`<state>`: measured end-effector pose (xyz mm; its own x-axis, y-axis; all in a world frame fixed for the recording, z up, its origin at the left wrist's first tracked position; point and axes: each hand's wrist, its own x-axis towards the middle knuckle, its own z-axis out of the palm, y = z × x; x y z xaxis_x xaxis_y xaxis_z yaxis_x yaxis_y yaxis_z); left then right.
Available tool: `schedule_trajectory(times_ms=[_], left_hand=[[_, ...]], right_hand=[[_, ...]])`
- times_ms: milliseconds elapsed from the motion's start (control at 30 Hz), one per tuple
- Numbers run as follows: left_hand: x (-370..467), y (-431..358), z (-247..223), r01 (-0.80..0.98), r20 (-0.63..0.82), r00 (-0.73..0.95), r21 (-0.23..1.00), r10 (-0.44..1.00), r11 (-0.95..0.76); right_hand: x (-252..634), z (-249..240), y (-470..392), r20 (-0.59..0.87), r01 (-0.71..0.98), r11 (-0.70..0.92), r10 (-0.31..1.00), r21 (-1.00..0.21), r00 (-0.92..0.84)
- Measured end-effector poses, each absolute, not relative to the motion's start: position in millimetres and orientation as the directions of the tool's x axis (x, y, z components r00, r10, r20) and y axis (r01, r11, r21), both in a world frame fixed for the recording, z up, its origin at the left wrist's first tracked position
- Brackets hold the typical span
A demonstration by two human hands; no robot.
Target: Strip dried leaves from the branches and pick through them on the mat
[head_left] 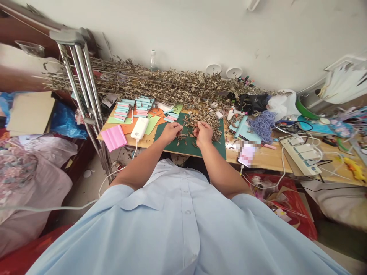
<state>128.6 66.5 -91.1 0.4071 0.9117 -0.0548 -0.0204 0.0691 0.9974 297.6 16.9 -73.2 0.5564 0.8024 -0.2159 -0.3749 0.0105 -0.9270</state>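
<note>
My left hand [171, 132] is closed in a pinch over a dark green mat [160, 136], with bits of dried leaf at its fingertips. Facing it, my right hand [204, 133] has its fingers curled together; what they hold is hidden. A heap of crumpled dried leaves [197, 119] lies on the mat just behind and around my right hand. Loose leaf fragments [181, 139] are scattered between the two hands. Behind the mat, a long pile of dried leafy stems [160, 84] stretches along the wall.
Blue and pink paper rolls [145, 103], a white power bank [139, 128] and pink paper [114, 138] lie left. Metal crutches [86, 82] lean at the table's left end. On the right are a phone [247, 154], purple yarn [262, 126] and a power strip [301, 156] with cables.
</note>
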Motion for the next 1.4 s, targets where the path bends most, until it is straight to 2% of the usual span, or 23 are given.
schedule_trajectory(times_ms=[133, 300, 433, 567, 700, 767, 900, 1133, 1300, 1400], left_hand=[[124.1, 66.1, -88.5, -0.024, -0.078, 0.417, 0.995, 0.906, 0.097], [121.3, 63.7, -81.2, -0.049, -0.035, 0.429, 0.997, 0.903, 0.061], [121.0, 61.5, -78.8, -0.020, -0.020, 0.468, 0.999, 0.884, 0.033], [119.7, 58.8, -79.2, 0.044, -0.043, 0.522, 0.999, 0.852, 0.023], [117.0, 57.1, -79.7, 0.128, -0.056, 0.520, 0.992, 0.852, -0.013], [115.3, 56.6, -78.5, 0.146, -0.046, 0.507, 0.989, 0.861, -0.033], [112.1, 55.9, -72.7, 0.215, -0.026, 0.479, 0.973, 0.877, -0.089], [112.6, 56.2, -68.7, 0.337, 0.107, 0.483, 0.893, 0.869, -0.297], [111.6, 54.9, -69.0, 0.345, 0.146, 0.499, 0.871, 0.854, -0.350], [109.1, 54.1, -69.1, 0.359, 0.128, 0.476, 0.875, 0.870, -0.324]], right_hand=[[296.9, -82.6, 15.8, -0.198, -0.303, -0.019, 0.795, -0.953, 0.574], [289.4, -89.5, 10.6, -0.206, -0.144, -0.166, 0.918, -0.976, 0.340], [282.0, -83.4, 10.8, -0.149, -0.169, -0.105, 0.950, -0.980, 0.275], [278.6, -73.1, 15.3, -0.159, -0.178, -0.123, 0.966, -0.976, 0.203], [282.5, -72.0, 21.3, -0.152, -0.276, -0.059, 0.932, -0.959, 0.330], [285.1, -74.0, 22.3, -0.151, -0.250, -0.058, 0.916, -0.966, 0.371], [284.5, -74.4, 17.3, -0.209, -0.106, -0.187, 0.941, -0.977, 0.267], [272.3, -64.9, 9.8, -0.206, -0.148, -0.179, 0.961, -0.973, 0.187], [277.7, -67.8, 18.1, -0.165, -0.224, -0.087, 0.920, -0.971, 0.354], [285.7, -74.2, 21.0, -0.178, -0.213, -0.099, 0.902, -0.972, 0.393]])
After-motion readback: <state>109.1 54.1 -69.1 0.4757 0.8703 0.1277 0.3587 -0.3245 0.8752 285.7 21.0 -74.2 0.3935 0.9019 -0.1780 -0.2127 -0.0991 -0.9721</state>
